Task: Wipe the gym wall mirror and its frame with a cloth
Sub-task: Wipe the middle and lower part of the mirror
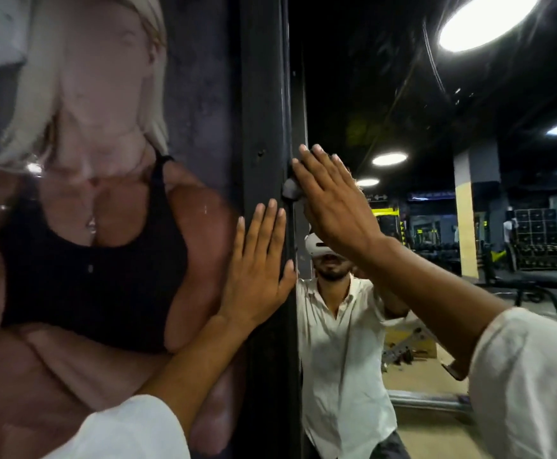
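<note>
**Grey cloth pressed flat against the mirror's black frame**

Head view: black and upright, the frame [263, 94] runs from top to bottom through the middle of the picture, with the mirror [436, 111] on its right side. A small grey cloth [291, 188] sits at the mirror's left edge, where glass meets frame, about halfway up. The right hand [333, 207] covers the cloth with straight, spread fingers and presses it against the surface, so only a bunched corner shows past the palm. The left hand [257, 263] lies lower on the frame, flat, fingers straight and pointing up, holding nothing. The 2 hands are apart, the left below the right. Both arms wear white sleeves [528, 385]. A large poster [88, 193] fills the wall left of the frame. The mirror shows a reflected person [340, 326] in a white shirt and round ceiling lights [488, 21].
</note>
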Demonstrator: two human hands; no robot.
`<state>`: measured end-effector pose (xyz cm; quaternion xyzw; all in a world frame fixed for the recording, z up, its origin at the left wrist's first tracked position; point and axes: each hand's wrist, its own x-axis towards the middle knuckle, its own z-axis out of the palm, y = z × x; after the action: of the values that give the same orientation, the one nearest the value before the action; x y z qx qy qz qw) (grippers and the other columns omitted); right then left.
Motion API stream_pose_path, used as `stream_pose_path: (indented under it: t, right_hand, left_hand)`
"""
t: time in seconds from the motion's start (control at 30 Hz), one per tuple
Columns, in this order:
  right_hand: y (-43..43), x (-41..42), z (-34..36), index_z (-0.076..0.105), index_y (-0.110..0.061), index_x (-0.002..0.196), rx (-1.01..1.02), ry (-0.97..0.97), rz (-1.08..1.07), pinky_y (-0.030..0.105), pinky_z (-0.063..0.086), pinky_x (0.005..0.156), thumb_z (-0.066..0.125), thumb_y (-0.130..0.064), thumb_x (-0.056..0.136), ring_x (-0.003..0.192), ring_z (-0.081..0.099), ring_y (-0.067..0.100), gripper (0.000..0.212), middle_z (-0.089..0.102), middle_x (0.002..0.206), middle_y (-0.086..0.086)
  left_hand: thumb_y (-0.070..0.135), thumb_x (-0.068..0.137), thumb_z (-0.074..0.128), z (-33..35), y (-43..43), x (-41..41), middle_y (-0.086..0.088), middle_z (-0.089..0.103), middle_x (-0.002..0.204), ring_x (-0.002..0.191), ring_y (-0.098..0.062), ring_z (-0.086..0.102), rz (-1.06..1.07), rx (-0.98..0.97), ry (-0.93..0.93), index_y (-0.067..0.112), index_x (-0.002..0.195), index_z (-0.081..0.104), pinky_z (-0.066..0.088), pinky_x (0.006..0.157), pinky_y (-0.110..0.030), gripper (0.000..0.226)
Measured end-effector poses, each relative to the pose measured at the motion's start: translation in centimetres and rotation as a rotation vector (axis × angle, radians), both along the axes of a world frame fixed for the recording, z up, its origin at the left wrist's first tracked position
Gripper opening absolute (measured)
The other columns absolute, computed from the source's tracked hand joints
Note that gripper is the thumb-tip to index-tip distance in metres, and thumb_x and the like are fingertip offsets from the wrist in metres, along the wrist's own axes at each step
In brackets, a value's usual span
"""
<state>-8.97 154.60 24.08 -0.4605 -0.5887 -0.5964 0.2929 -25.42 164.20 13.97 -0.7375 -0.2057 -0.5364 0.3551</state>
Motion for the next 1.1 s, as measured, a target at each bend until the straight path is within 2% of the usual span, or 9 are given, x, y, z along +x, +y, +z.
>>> stream_pose_path:
  t: [0.17, 0.37, 0.47, 0.53, 0.63, 0.73, 0.87, 1.0, 1.1]
  right_hand:
    - [1.1, -1.7, -1.6, 0.03, -0.006, 0.163, 0.017, 0.076, 0.058, 0.045, 0.009, 0.133, 0.043, -0.025, 0.112, 0.163, 0.009, 0.027, 0.056, 0.02, 0.173, 0.015]
    - [-0.3, -0.3, -9.6, 0.025, -0.003, 0.164, -0.143, -0.074, 0.043, 0.046, 0.008, 0.133, 0.054, -0.022, 0.107, 0.163, 0.005, 0.027, 0.067, 0.014, 0.174, 0.014]
    - [-1.0, 1.2, -6.9, 0.023, -0.007, 0.166, -0.176, -0.174, -0.046, 0.046, 0.009, 0.133, 0.055, -0.027, 0.106, 0.163, 0.006, 0.026, 0.07, 0.014, 0.174, 0.013]
    - [-1.4, 1.2, -3.5, 0.027, -0.008, 0.165, -0.111, -0.067, -0.044, 0.049, 0.014, 0.132, 0.051, -0.027, 0.107, 0.163, 0.01, 0.026, 0.065, 0.017, 0.174, 0.014]
    - [-1.2, 0.0, -2.2, 0.03, -0.009, 0.164, -0.046, 0.073, -0.013, 0.046, 0.009, 0.133, 0.048, -0.027, 0.106, 0.163, 0.009, 0.026, 0.062, 0.019, 0.174, 0.013]
    - [-0.6, -0.7, -6.1, 0.029, -0.01, 0.164, -0.054, 0.082, 0.022, 0.045, 0.006, 0.133, 0.046, -0.026, 0.105, 0.163, 0.006, 0.025, 0.064, 0.016, 0.174, 0.012]
    - [-1.5, 0.9, -14.0, 0.028, -0.009, 0.165, -0.193, -0.032, 0.006, 0.048, 0.008, 0.133, 0.064, -0.019, 0.099, 0.163, 0.004, 0.027, 0.076, 0.013, 0.175, 0.012]
    - [-3.6, 3.5, -16.0, 0.022, -0.01, 0.167, -0.382, -0.333, -0.143, 0.05, 0.014, 0.132, 0.048, -0.027, 0.103, 0.163, 0.003, 0.027, 0.071, 0.012, 0.175, 0.011]
    - [-4.0, 3.7, -10.7, 0.021, -0.015, 0.167, -0.297, -0.17, -0.177, 0.047, 0.009, 0.133, 0.033, -0.04, 0.108, 0.163, 0.003, 0.023, 0.066, 0.011, 0.175, 0.009]
  left_hand:
    - [0.033, 0.102, 0.035, -0.1, 0.5, -0.1, -0.018, 0.008, 0.178, 0.165, -0.033, 0.007, -0.078, 0.023, -0.01, 0.001, 0.168, 0.016, 0.018, 0.13, -0.062, 0.076]
    - [0.028, 0.102, 0.033, -0.9, 1.0, -0.3, -0.014, 0.011, 0.178, 0.166, -0.029, 0.008, -0.196, 0.009, -0.038, 0.002, 0.168, 0.019, 0.013, 0.133, -0.056, 0.072]
    - [0.027, 0.102, 0.032, -0.8, 0.9, -0.3, -0.015, 0.011, 0.178, 0.165, -0.03, 0.009, -0.207, 0.013, -0.032, 0.001, 0.168, 0.019, 0.014, 0.132, -0.058, 0.072]
    - [0.025, 0.1, 0.033, -0.8, 0.9, -0.3, -0.015, 0.01, 0.178, 0.165, -0.03, 0.009, -0.206, 0.012, -0.032, 0.001, 0.168, 0.019, 0.015, 0.132, -0.059, 0.073]
    - [0.024, 0.099, 0.033, -1.0, 1.0, -0.3, -0.015, 0.01, 0.178, 0.165, -0.03, 0.009, -0.201, 0.02, -0.04, 0.001, 0.168, 0.019, 0.014, 0.132, -0.059, 0.074]
    - [0.026, 0.099, 0.032, -1.0, 1.0, -0.3, -0.017, 0.012, 0.177, 0.165, -0.032, 0.01, -0.2, 0.036, -0.038, 0.0, 0.167, 0.02, 0.015, 0.132, -0.059, 0.074]
    - [0.027, 0.096, 0.035, -1.3, 0.9, -0.5, -0.021, 0.016, 0.175, 0.164, -0.034, 0.013, -0.193, 0.079, -0.008, -0.004, 0.165, 0.024, 0.015, 0.132, -0.058, 0.076]
    - [0.024, 0.094, 0.04, -1.8, 0.8, -0.4, -0.02, 0.018, 0.175, 0.164, -0.033, 0.014, -0.152, 0.127, 0.045, -0.004, 0.165, 0.025, 0.018, 0.132, -0.055, 0.077]
    - [0.023, 0.099, 0.036, -1.9, 0.8, -0.3, -0.018, 0.016, 0.176, 0.165, -0.031, 0.013, -0.19, 0.109, 0.037, -0.003, 0.165, 0.024, 0.014, 0.133, -0.053, 0.072]
